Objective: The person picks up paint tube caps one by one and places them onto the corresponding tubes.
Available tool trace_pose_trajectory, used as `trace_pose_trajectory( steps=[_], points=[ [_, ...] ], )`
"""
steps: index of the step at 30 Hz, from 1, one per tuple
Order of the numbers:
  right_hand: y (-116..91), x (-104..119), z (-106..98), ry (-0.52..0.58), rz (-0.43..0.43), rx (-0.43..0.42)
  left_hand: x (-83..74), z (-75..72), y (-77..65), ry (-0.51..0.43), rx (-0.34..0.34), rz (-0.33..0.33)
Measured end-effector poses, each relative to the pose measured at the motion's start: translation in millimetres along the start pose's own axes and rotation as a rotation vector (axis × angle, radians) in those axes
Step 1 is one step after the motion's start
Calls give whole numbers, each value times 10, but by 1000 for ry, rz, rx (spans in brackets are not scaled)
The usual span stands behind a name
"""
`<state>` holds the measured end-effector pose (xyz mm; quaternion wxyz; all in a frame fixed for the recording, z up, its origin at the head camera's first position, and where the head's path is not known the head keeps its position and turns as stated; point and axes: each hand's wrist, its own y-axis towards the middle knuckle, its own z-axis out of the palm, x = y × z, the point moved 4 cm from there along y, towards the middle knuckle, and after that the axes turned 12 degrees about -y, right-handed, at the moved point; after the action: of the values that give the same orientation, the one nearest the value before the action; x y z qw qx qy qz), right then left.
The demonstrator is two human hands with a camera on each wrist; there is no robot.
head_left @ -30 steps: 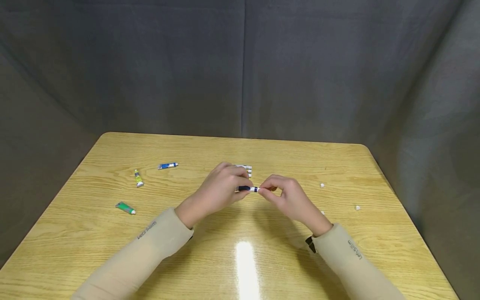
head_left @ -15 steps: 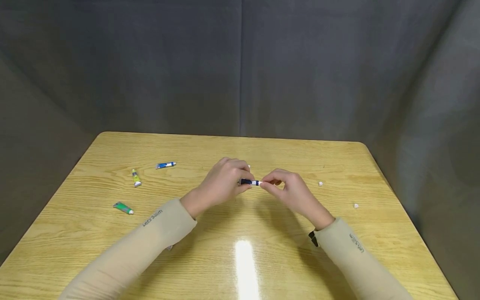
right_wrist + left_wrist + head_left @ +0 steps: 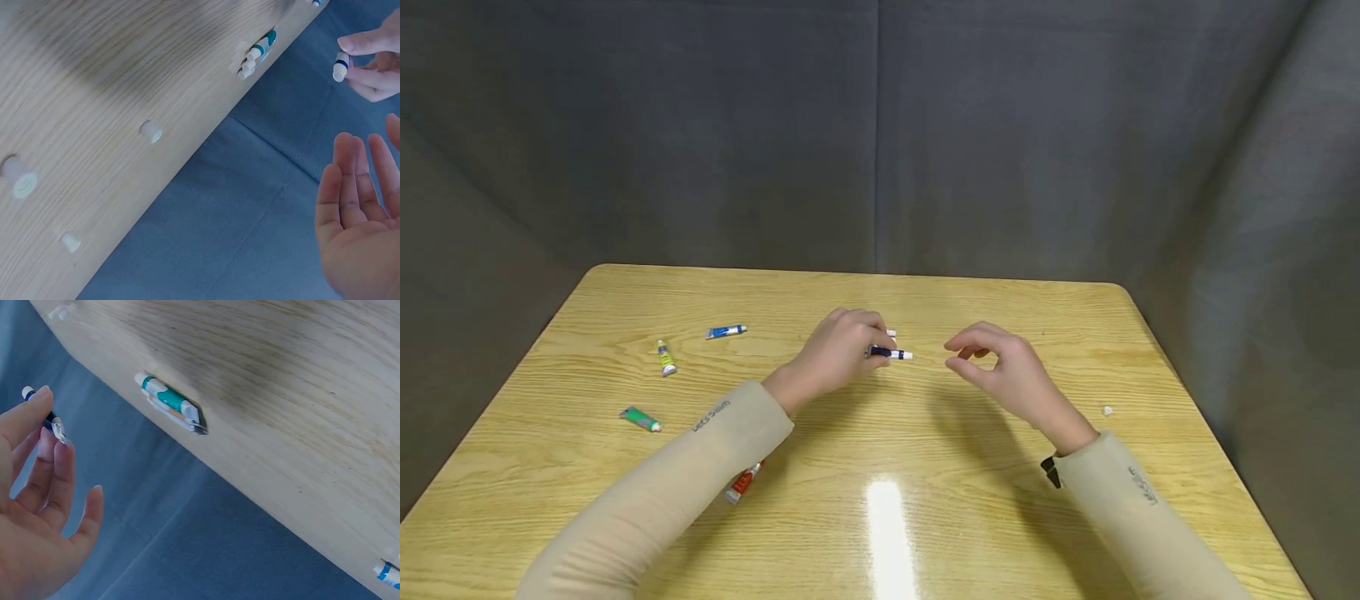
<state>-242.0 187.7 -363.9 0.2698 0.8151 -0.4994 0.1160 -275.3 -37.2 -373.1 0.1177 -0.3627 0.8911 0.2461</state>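
My left hand pinches a small dark blue paint tube between thumb and fingers, above the table. The tube's white cap end points right, toward my right hand. That hand is a short way off, fingers relaxed and slightly bent, holding nothing. In the left wrist view, a green-banded paint tube lies side by side with other tubes near the table's far edge. My left hand mostly hides this group in the head view.
Left on the wooden table lie a blue tube, a yellow tube and a green tube. A red tube is partly under the left sleeve. Small white caps stand on the right side.
My right hand has let go of the dark blue tube's cap end and drawn away to the right. The left hand has shifted slightly left with the tube. The red tube has come into view.
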Motion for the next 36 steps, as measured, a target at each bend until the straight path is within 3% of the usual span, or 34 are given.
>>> trace_pose_trajectory(
  steps=[14, 24, 36],
  points=[
    [-96, -276, -28, -25, 54, 13, 292, 109, 12, -53, 32, -119],
    [-109, -548, 27, -56, 115, 14, 458, 238, 13, -80, 48, -160],
    [-127, -763, 98, -89, 172, 82, 534, 339, 39, -40, 102, -205]
  ],
)
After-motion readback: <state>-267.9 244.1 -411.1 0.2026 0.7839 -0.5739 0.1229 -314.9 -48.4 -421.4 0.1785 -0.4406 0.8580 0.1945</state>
